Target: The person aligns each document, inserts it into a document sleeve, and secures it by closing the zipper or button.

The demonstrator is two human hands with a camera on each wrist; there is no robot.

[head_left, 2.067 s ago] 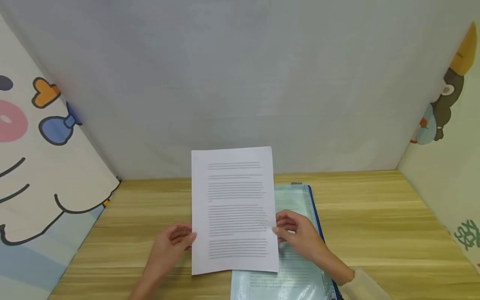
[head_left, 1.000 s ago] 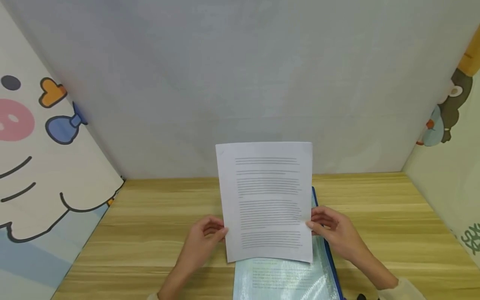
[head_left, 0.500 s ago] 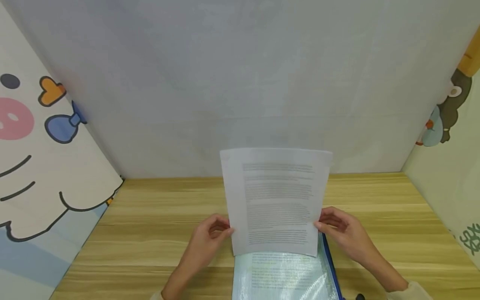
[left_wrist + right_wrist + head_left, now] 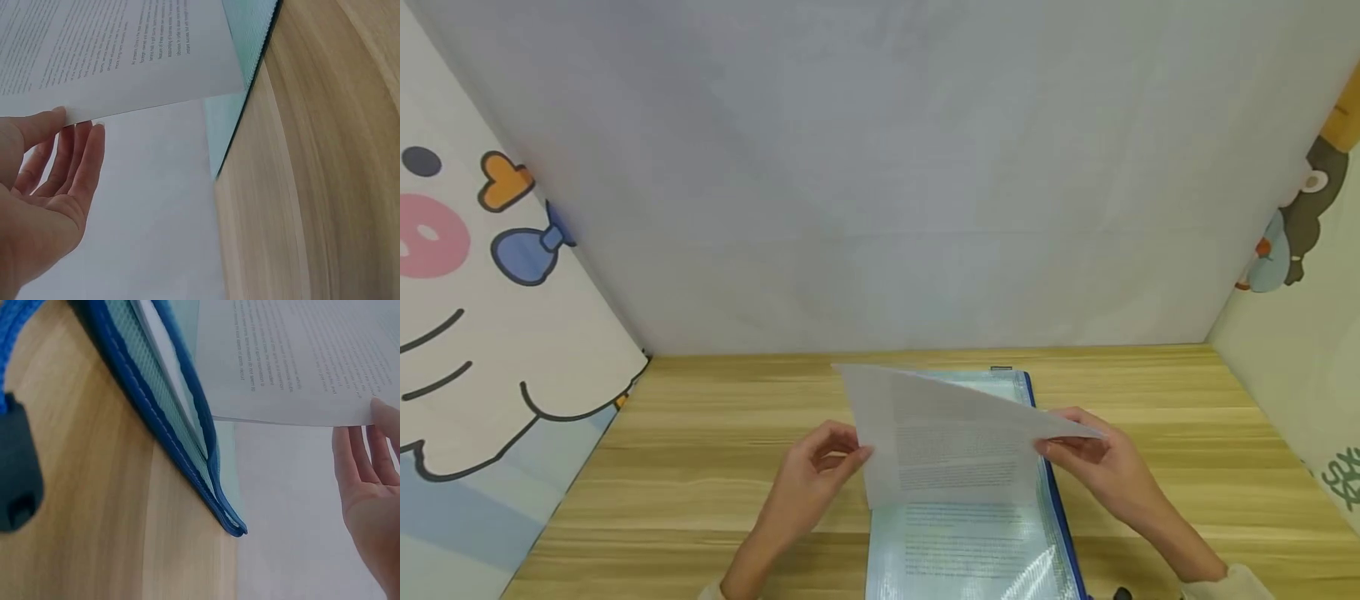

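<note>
Both hands hold a sheet of printed paper [image 4: 955, 467] above a pale green zip document pouch [image 4: 970, 550]. My left hand [image 4: 820, 475] pinches the sheet's left edge between thumb and fingertips. At the right edge, my right hand [image 4: 1101, 475] pinches it the same way. The far part of the sheet bends down, its far right corner flopping over the right hand. Blue trim [image 4: 153, 406] runs along the pouch's right side, which gapes in the right wrist view, with white paper [image 4: 172, 369] showing inside. Printed text shows through the pouch's front.
The pouch lies on a wood-grain table [image 4: 700, 467] backed by a grey-white wall [image 4: 880, 167]. Side panels with cartoon prints stand at left and right. A black piece [image 4: 19, 469] on a blue strap appears beside the pouch in the right wrist view.
The hands have carried the sheet rightward over the pouch. It stood nearly upright and flat; now its far end has drooped and folded toward the right, uncovering the pouch's far edge.
</note>
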